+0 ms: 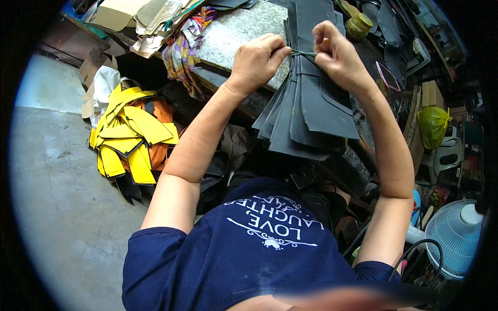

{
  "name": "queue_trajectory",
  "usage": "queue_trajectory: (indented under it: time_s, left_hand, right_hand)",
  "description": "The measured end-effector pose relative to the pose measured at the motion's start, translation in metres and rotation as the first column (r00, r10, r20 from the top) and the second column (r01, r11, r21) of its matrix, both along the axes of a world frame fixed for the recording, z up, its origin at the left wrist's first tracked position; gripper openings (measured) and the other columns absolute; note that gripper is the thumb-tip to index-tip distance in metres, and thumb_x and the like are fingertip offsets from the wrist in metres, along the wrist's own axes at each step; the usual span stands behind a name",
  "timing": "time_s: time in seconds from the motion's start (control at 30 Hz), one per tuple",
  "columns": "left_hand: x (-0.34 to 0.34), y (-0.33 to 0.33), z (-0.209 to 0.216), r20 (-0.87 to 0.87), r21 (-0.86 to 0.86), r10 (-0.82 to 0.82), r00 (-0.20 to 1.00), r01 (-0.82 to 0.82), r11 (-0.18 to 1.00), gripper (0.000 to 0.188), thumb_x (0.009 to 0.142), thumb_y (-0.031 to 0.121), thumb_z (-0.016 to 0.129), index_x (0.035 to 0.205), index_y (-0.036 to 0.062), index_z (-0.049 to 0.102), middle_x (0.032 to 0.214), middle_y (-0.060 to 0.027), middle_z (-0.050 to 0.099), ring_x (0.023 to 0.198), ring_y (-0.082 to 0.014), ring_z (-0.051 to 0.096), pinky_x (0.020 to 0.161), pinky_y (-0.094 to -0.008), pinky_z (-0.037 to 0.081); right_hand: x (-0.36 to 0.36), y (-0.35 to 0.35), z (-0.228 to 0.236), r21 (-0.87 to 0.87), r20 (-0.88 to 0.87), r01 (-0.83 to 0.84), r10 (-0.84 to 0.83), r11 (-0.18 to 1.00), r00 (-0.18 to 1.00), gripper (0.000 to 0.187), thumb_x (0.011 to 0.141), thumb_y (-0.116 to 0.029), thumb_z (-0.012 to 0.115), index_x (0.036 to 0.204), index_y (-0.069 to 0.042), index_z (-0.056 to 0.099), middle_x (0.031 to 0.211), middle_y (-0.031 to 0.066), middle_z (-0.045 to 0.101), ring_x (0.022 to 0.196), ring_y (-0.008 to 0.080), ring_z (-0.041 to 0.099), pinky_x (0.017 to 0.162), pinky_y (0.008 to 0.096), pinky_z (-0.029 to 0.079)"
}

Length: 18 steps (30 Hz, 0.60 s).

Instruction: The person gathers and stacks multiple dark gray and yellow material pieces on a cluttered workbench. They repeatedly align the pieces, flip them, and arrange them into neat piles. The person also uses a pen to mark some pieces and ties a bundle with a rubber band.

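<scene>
A bundle of dark grey flat sheets [306, 114] lies on the worktable, its near ends fanned out past the edge toward me. Around its middle runs a thin dark green cord [302, 53]. My left hand [259, 61] pinches one end of this cord just left of the bundle. On the other side my right hand [337, 56] is closed on the cord, its fingers curled above the sheets. The cord looks drawn straight between the two hands. How it passes beneath the bundle is hidden.
The worktable [244, 36] has a pale, worn top. A patterned cloth [188, 52] hangs off its edge beside stacked papers [163, 20]. Yellow pieces with black edges [127, 132] are heaped at the left. A round yellowish container [358, 26] stands beyond the bundle; a fan [456, 238] is at lower right.
</scene>
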<state>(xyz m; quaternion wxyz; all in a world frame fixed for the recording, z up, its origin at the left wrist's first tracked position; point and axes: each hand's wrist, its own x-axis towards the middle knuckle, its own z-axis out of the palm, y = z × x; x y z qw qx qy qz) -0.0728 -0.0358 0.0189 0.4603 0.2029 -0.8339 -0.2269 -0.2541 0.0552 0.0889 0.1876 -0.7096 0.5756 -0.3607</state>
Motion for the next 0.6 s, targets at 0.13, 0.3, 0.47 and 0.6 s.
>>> queue_trajectory:
  time_s: [0.13, 0.3, 0.47, 0.6]
  left_hand:
    - [0.002, -0.002, 0.000, 0.032, -0.035, -0.029, 0.999, 0.030, 0.999, 0.016, 0.089, 0.017, 0.067, 0.085, 0.0022, 0.062, 0.074, -0.0121, 0.060, 0.064, -0.0261, 0.059, 0.060, -0.0339, 0.047]
    - [-0.001, 0.003, -0.002, 0.025, 0.027, 0.011, 1.000, -0.012, 1.000, 0.018, 0.087, 0.021, 0.067, 0.082, 0.0044, 0.062, 0.076, -0.0104, 0.062, 0.069, -0.0296, 0.062, 0.061, -0.0374, 0.048]
    - [0.001, 0.006, -0.001, 0.053, 0.008, 0.043, 0.998, -0.044, 0.999, 0.019, 0.087, 0.023, 0.066, 0.082, 0.0056, 0.062, 0.078, -0.0096, 0.063, 0.071, -0.0309, 0.063, 0.062, -0.0388, 0.050]
    - [0.002, 0.007, 0.000, 0.071, -0.015, 0.061, 0.996, -0.060, 0.998, 0.018, 0.088, 0.022, 0.065, 0.082, 0.0056, 0.062, 0.079, -0.0097, 0.063, 0.071, -0.0308, 0.064, 0.062, -0.0389, 0.050]
  right_hand:
    - [0.008, 0.015, 0.008, -0.231, -0.528, -0.007, -0.120, 0.973, 0.841, 0.036, 0.077, 0.001, 0.059, 0.109, -0.010, 0.047, 0.065, 0.0032, 0.050, 0.058, 0.0196, 0.057, 0.058, 0.0334, 0.047]
    - [0.013, 0.016, 0.011, -0.285, -0.609, 0.101, -0.261, 0.953, 0.749, 0.023, 0.080, -0.005, 0.060, 0.103, -0.009, 0.057, 0.071, 0.0078, 0.060, 0.067, 0.0247, 0.066, 0.063, 0.0371, 0.052]
    - [0.015, 0.018, 0.007, -0.343, -0.663, 0.091, -0.309, 0.935, 0.682, 0.010, 0.082, -0.009, 0.059, 0.090, -0.006, 0.064, 0.082, 0.0112, 0.067, 0.071, 0.0252, 0.067, 0.066, 0.0354, 0.052]
    - [0.007, 0.012, 0.005, -0.013, -0.302, 0.250, -0.242, 0.968, 0.922, 0.014, 0.083, -0.014, 0.061, 0.091, -0.004, 0.069, 0.082, 0.0080, 0.070, 0.074, 0.0173, 0.068, 0.070, 0.0297, 0.053]
